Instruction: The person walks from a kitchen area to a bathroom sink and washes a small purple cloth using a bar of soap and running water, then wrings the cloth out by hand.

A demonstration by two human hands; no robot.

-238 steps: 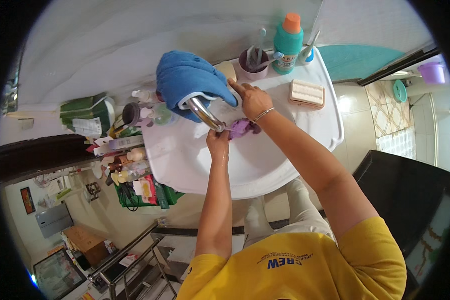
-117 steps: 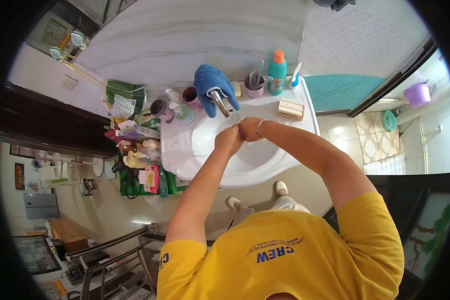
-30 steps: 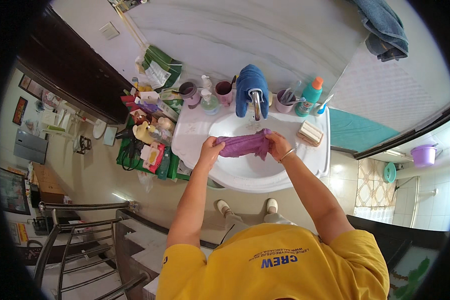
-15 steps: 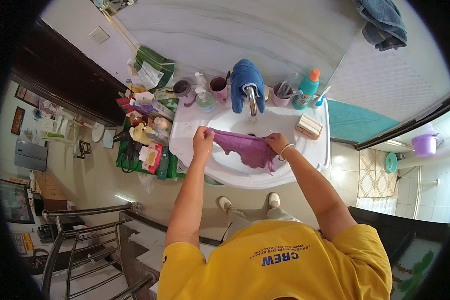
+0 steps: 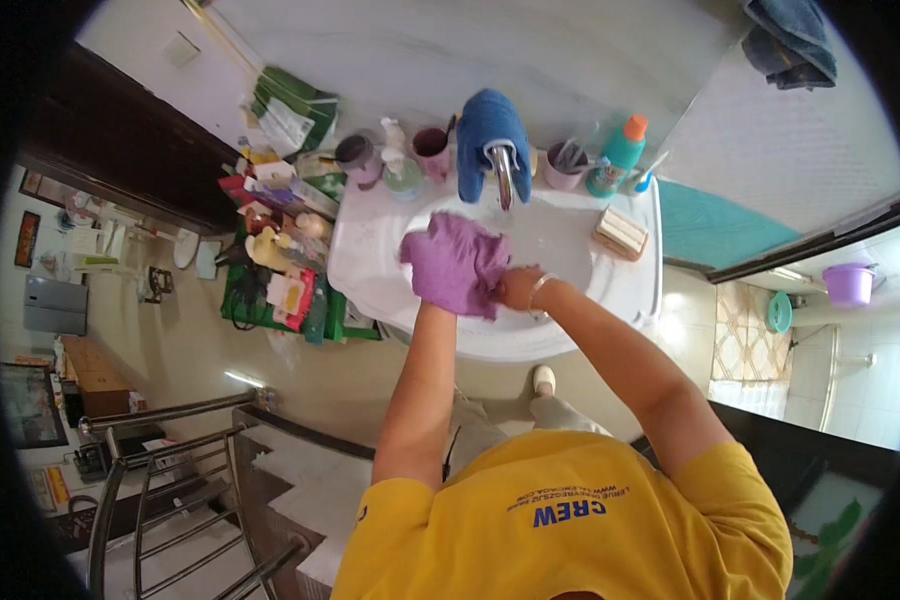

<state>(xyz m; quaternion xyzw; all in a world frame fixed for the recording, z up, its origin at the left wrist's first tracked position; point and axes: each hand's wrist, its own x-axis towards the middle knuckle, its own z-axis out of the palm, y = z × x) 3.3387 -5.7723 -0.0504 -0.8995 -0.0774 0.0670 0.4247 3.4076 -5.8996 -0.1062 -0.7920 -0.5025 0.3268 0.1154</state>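
Over a white washbasin (image 5: 580, 330) I hold a purple cloth (image 5: 455, 262). The cloth lies draped over my left hand (image 5: 432, 292) and hides most of it; only the wrist shows below the cloth. My right hand (image 5: 518, 288) grips the cloth's right edge, a thin bracelet on its wrist. A chrome tap (image 5: 502, 172) stands just behind the cloth, with a blue towel (image 5: 490, 125) hung over its base.
Along the basin's back rim stand cups (image 5: 430, 152), a teal bottle with an orange cap (image 5: 620, 155) and a bar of soap (image 5: 621, 232) at the right. Bottles and packets crowd a shelf (image 5: 275, 260) at the left. A metal railing (image 5: 170, 470) is at lower left.
The cloth was stretched wide between my two hands over the basin; now it is gathered and draped over my left hand, with my right hand drawn in close beside it.
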